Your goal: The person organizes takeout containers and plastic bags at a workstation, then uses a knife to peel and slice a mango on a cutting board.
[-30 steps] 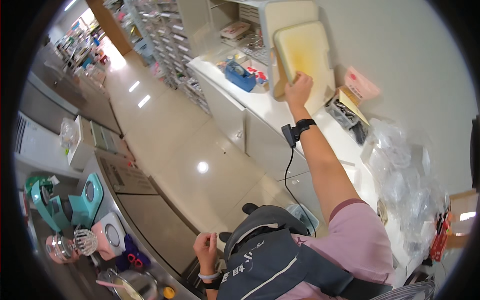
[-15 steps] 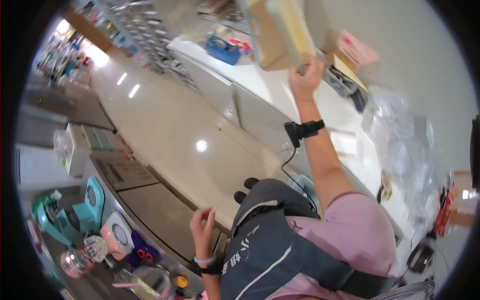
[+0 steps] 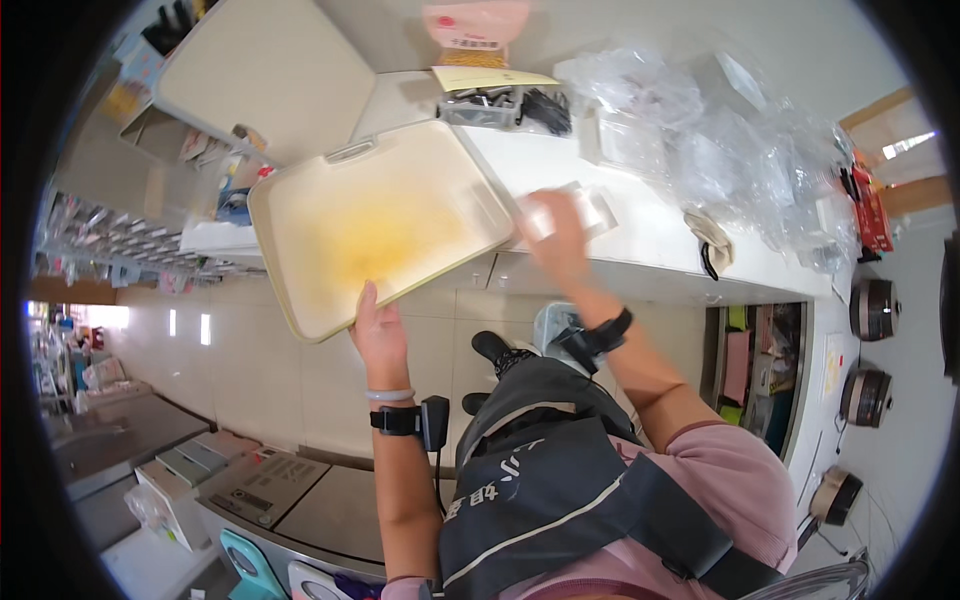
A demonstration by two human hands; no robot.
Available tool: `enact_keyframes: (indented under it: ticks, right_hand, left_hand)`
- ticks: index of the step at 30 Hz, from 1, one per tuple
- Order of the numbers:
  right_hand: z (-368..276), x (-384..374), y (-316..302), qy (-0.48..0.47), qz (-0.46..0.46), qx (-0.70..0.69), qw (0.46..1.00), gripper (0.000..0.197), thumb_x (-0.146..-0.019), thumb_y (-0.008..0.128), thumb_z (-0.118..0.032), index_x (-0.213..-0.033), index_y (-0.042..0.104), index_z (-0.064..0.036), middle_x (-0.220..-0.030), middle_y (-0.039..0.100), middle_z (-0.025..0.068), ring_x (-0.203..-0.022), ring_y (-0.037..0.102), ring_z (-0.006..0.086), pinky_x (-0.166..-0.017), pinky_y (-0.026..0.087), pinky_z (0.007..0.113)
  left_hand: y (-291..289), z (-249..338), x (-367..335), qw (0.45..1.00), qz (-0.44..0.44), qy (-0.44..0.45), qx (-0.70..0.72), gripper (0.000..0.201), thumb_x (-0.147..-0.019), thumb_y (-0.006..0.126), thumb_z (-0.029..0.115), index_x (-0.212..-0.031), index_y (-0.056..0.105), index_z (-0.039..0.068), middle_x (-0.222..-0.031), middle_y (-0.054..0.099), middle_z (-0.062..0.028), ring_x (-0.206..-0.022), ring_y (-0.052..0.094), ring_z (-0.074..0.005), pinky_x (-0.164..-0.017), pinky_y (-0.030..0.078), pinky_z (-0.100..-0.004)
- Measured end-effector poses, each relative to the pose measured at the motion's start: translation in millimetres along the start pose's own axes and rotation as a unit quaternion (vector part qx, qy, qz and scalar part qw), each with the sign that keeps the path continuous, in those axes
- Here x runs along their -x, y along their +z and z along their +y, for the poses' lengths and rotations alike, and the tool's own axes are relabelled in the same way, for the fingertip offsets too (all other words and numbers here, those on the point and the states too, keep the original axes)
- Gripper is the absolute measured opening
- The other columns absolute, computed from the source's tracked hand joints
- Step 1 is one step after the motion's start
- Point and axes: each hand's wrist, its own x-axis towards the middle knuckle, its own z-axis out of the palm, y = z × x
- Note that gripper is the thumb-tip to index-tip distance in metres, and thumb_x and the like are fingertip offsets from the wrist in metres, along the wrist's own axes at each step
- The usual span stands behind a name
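Observation:
A cream cutting board [image 3: 300, 215] with rounded corners, a handle slot and a yellow stain in its middle is held tilted over the counter's front edge. My left hand [image 3: 382, 340] grips its lower edge, thumb on the face and the other fingers hidden behind it. Close to the board's right-hand corner is my right hand [image 3: 560, 240], smeared by motion; whether it touches the board I cannot tell. Beside that hand a small white tray-like thing [image 3: 598, 210] lies on the white counter [image 3: 650, 250]. A larger pale board [image 3: 270, 75] leans behind.
Along the counter's back stand a pink bag [image 3: 475, 30], a clear bin [image 3: 480, 105] of dark tools and a heap of clear plastic packaging [image 3: 710, 120]. Cream cloth gloves [image 3: 708, 243] lie near the front edge. Below is an open shelf [image 3: 765, 370]; a steel worktop [image 3: 340, 510] is behind me.
The board has come down from the counter's back left and turned its stained face up. My left hand has risen from my side to grip it. My right hand has moved right and lower.

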Motion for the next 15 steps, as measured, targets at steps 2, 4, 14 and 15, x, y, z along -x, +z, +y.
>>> enact_keyframes:
  ticks: [2,4,14,15]
  right_hand:
    - [60.7,-6.0,-45.6,0.059,0.039,0.27,0.96,0.039,-0.069,0.07,-0.016,-0.104,0.057,-0.0024,-0.102,0.056,0.0152,-0.098,0.052,0.0328,-0.084,0.043,0.041]
    - [128.4,20.3,-76.8,0.186,-0.009,0.258,0.948,0.038,-0.071,0.068,-0.018,-0.103,0.058,-0.0001,-0.101,0.059,0.0174,-0.097,0.054,0.0351,-0.083,0.044,0.042]
    - [172.3,55.2,-191.7,0.278,-0.018,0.361,0.89,0.035,-0.074,0.067,-0.023,-0.099,0.06,0.0007,-0.096,0.06,0.0199,-0.091,0.056,0.0364,-0.078,0.044,0.041]
    - [171.0,51.8,-196.2,0.254,0.005,0.371,0.893,0.038,-0.075,0.067,-0.023,-0.105,0.059,-0.0025,-0.102,0.059,0.0182,-0.098,0.054,0.036,-0.084,0.043,0.042]
  left_hand:
    - [-10.8,-8.0,-1.8,1.0,-0.013,-0.015,-0.007,0.036,-0.086,0.057,0.005,-0.12,0.047,-0.001,-0.119,0.053,-0.0097,-0.109,0.052,-0.0212,-0.095,0.043,-0.0359]
    - [-8.5,-14.0,-2.3,0.999,-0.014,-0.05,-0.016,0.036,-0.087,0.056,0.007,-0.121,0.047,0.0,-0.121,0.053,-0.0102,-0.11,0.052,-0.0217,-0.097,0.042,-0.0359]
    - [-40.3,-37.4,-2.9,0.988,-0.015,-0.155,0.011,0.032,-0.087,0.054,0.01,-0.117,0.05,-0.001,-0.12,0.055,-0.0104,-0.11,0.053,-0.0205,-0.095,0.043,-0.0332]
    - [-43.1,-40.3,-1.8,0.988,-0.013,-0.155,0.014,0.032,-0.087,0.054,0.01,-0.117,0.05,-0.001,-0.12,0.055,-0.0104,-0.11,0.053,-0.0205,-0.095,0.043,-0.0332]
